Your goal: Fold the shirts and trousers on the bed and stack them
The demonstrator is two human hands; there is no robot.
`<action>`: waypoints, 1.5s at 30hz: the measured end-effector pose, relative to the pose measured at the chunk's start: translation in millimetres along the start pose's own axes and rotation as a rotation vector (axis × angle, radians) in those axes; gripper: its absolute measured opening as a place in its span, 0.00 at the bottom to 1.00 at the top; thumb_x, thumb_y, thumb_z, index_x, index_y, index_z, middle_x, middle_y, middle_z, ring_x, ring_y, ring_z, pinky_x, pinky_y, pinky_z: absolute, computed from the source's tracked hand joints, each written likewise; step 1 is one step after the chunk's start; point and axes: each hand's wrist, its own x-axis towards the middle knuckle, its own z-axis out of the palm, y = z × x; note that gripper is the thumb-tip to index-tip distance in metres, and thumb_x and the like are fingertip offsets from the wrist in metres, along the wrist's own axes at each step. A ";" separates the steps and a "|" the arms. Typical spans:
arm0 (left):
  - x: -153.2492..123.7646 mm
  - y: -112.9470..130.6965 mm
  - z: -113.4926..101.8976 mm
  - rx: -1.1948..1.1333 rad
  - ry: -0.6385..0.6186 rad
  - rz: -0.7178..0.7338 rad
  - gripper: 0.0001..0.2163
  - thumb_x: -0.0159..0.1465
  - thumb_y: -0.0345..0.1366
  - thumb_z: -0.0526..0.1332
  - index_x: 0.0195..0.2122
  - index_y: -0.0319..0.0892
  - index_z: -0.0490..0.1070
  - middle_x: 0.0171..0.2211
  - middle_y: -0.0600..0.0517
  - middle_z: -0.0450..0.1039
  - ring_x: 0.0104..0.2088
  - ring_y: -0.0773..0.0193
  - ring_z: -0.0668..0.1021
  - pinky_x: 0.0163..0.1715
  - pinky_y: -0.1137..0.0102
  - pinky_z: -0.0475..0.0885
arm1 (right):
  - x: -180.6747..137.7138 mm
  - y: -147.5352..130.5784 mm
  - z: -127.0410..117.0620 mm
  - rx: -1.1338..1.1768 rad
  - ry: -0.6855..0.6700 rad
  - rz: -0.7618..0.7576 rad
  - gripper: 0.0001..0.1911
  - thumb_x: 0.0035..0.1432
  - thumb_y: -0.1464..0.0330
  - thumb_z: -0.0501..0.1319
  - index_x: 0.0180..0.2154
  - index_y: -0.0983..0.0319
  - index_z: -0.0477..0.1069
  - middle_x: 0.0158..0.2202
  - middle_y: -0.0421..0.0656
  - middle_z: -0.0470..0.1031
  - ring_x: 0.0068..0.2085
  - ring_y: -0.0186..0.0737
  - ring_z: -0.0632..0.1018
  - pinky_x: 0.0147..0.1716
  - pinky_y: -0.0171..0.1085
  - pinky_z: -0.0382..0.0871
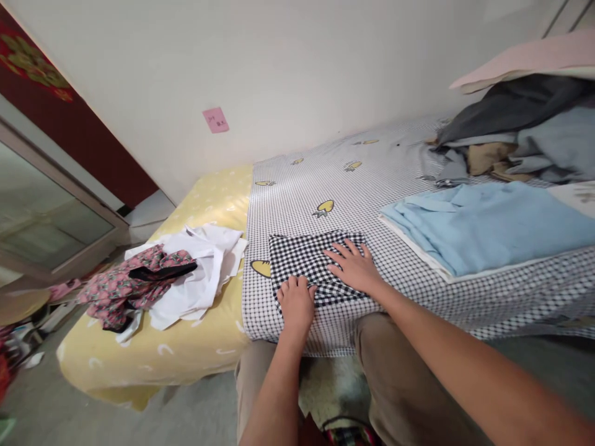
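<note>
A folded black-and-white checked garment (309,257) lies in a rough rectangle near the front edge of the bed; what kind of garment it is does not show. On its lower left corner rests my left hand (297,303), fingers slightly bent and thumb held apart. My right hand (354,267) lies flat on the right part of the cloth with the fingers spread. Both palms face down, and neither hand visibly grips the fabric.
Left on the yellow sheet (223,192) lie a white shirt (207,254) and a flowered garment (134,279). Folded light blue clothing (488,223) sits at right, before a heap of dark and grey clothes (525,111). A wall (325,68) stands behind the bed.
</note>
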 end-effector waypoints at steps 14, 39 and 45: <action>1.6 1.2 -2.3 0.027 -0.013 -0.003 0.14 0.71 0.45 0.53 0.49 0.45 0.71 0.51 0.45 0.72 0.52 0.50 0.71 0.51 0.57 0.65 | -2.4 -2.8 -9.5 -0.001 -0.005 -0.013 0.33 0.69 0.45 0.38 0.69 0.44 0.57 0.74 0.37 0.52 0.74 0.55 0.47 0.69 0.66 0.41; 14.3 2.5 -8.8 -0.039 -0.104 -0.046 0.15 0.71 0.46 0.52 0.50 0.49 0.73 0.54 0.46 0.72 0.56 0.50 0.70 0.55 0.55 0.64 | -34.8 -22.7 -26.7 0.230 0.122 -0.046 0.23 0.73 0.56 0.44 0.50 0.49 0.77 0.60 0.38 0.75 0.67 0.53 0.65 0.66 0.71 0.41; 17.5 -3.6 -13.7 -0.128 -0.151 -0.064 0.17 0.72 0.45 0.47 0.49 0.52 0.75 0.54 0.47 0.72 0.57 0.50 0.71 0.55 0.53 0.65 | -49.3 -41.1 -17.7 0.092 0.075 -0.161 0.25 0.67 0.52 0.55 0.61 0.53 0.70 0.67 0.45 0.67 0.69 0.56 0.62 0.67 0.68 0.42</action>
